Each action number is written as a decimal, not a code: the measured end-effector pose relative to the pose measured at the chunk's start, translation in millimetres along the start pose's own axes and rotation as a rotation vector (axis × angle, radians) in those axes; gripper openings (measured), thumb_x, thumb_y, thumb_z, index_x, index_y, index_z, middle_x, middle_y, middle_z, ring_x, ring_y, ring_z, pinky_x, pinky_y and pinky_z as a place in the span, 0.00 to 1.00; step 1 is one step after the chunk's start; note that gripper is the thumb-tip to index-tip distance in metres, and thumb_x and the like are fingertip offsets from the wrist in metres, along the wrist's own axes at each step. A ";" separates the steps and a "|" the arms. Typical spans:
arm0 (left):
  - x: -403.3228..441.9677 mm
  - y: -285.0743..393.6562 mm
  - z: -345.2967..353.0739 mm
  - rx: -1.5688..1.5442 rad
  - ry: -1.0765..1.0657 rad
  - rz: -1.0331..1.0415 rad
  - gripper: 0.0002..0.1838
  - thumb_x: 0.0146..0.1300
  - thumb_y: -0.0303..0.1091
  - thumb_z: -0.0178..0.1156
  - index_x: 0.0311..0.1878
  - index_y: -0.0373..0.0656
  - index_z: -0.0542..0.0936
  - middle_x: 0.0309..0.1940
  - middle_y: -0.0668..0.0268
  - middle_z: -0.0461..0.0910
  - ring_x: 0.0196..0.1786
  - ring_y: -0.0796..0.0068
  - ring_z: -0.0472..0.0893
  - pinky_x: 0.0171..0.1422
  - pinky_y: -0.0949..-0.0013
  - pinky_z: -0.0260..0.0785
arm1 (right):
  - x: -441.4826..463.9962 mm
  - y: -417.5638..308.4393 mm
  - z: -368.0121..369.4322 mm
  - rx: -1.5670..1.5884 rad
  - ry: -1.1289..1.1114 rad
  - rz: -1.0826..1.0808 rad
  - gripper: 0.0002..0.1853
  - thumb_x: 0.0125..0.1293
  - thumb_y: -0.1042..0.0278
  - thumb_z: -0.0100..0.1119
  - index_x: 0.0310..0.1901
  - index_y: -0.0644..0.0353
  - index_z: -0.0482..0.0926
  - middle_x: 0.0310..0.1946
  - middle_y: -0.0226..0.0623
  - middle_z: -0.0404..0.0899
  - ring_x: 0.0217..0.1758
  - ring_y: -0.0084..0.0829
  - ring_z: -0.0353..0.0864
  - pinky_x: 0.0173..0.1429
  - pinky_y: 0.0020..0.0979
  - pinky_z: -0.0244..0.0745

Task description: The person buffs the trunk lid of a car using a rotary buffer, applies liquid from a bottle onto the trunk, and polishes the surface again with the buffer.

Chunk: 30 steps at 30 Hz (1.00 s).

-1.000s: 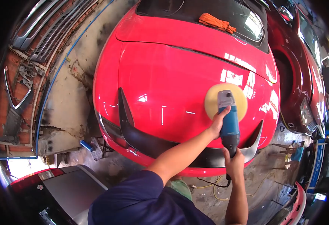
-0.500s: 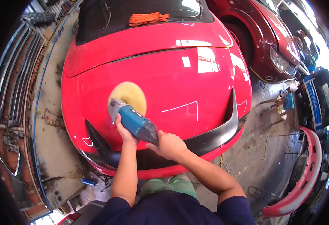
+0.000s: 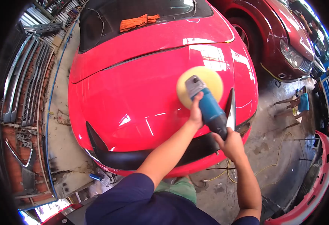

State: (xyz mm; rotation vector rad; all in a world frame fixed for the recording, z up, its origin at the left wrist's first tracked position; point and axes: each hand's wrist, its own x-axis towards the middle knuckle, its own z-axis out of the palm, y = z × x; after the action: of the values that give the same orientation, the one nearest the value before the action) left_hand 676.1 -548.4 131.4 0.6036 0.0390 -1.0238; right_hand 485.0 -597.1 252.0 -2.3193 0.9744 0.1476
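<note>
A blue and grey electric polisher (image 3: 211, 107) is held in both my hands over a glossy red car panel (image 3: 134, 97). Its round yellow pad (image 3: 213, 77) lies against the panel's right half. My left hand (image 3: 196, 111) grips the side near the metal head; the fingers on the far side are hidden. My right hand (image 3: 230, 143) wraps the dark rear handle. Below the tool runs a black curved spoiler (image 3: 134, 159) along the panel's near edge. Orange gloves (image 3: 139, 22) lie by the dark window glass (image 3: 115, 15).
A dark red car (image 3: 284, 45) stands close on the right. Beyond the floor lie a red and grey bumper (image 3: 322, 180) and a small wooden stool (image 3: 292, 108). A yellow cable (image 3: 271, 165) trails over the concrete. Car grilles (image 3: 20, 82) line the left side.
Both hands have carried the polisher from the panel's left part to its right part, slightly farther away. The camera view has shifted a little. My grip stays the same.
</note>
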 end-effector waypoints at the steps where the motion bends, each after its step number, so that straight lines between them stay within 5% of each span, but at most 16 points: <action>1: 10.0 -10.6 14.2 -0.010 0.005 -0.016 0.36 0.68 0.69 0.67 0.54 0.40 0.81 0.41 0.56 0.88 0.42 0.61 0.90 0.54 0.57 0.85 | 7.0 17.2 -3.6 0.042 0.002 0.047 0.35 0.68 0.39 0.76 0.42 0.74 0.81 0.34 0.67 0.87 0.44 0.66 0.90 0.51 0.57 0.84; 7: 68.8 -72.8 55.7 -0.049 -0.048 -0.129 0.31 0.67 0.62 0.72 0.53 0.42 0.81 0.37 0.62 0.86 0.38 0.68 0.89 0.46 0.60 0.86 | 16.9 64.6 -31.5 0.173 0.148 0.118 0.29 0.70 0.45 0.77 0.43 0.72 0.84 0.30 0.58 0.88 0.36 0.56 0.91 0.44 0.49 0.83; 14: 89.2 -96.4 59.5 0.003 -0.082 -0.209 0.32 0.65 0.64 0.73 0.54 0.43 0.82 0.39 0.62 0.86 0.38 0.67 0.89 0.48 0.59 0.86 | 19.4 90.5 -23.9 0.105 0.233 0.125 0.33 0.69 0.42 0.77 0.45 0.74 0.84 0.29 0.59 0.88 0.36 0.56 0.93 0.45 0.50 0.86; 19: 45.0 -54.6 57.9 0.166 0.047 -0.114 0.34 0.66 0.65 0.73 0.58 0.43 0.81 0.39 0.62 0.86 0.39 0.65 0.89 0.51 0.57 0.86 | 9.0 77.4 0.2 0.224 0.180 0.083 0.36 0.68 0.36 0.76 0.46 0.74 0.85 0.33 0.64 0.88 0.41 0.63 0.92 0.46 0.55 0.86; 23: -12.9 5.7 -14.3 0.281 0.079 -0.098 0.36 0.69 0.68 0.68 0.62 0.44 0.79 0.46 0.62 0.86 0.49 0.66 0.88 0.62 0.54 0.84 | -8.7 35.5 43.6 0.354 0.006 0.015 0.41 0.67 0.30 0.73 0.45 0.75 0.84 0.34 0.67 0.88 0.44 0.64 0.92 0.49 0.56 0.87; 26: -59.6 46.9 -58.4 0.338 0.190 0.013 0.44 0.69 0.72 0.65 0.64 0.34 0.78 0.50 0.53 0.87 0.52 0.56 0.89 0.61 0.50 0.85 | -23.2 -0.8 89.7 0.486 -0.092 -0.068 0.42 0.68 0.28 0.70 0.45 0.74 0.84 0.35 0.67 0.88 0.44 0.64 0.91 0.51 0.57 0.86; 30: -85.7 73.3 -55.6 0.424 0.252 -0.004 0.37 0.71 0.66 0.65 0.60 0.36 0.79 0.45 0.54 0.87 0.47 0.59 0.89 0.55 0.54 0.86 | -30.6 -12.6 115.8 0.764 -0.216 -0.084 0.40 0.71 0.30 0.69 0.47 0.74 0.83 0.29 0.59 0.87 0.37 0.57 0.92 0.45 0.51 0.87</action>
State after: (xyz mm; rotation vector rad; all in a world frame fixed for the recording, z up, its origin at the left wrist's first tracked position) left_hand 703.2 -426.3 144.2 1.1182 0.0447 -0.9597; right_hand 486.2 -504.8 174.6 -1.5975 0.6633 -0.0142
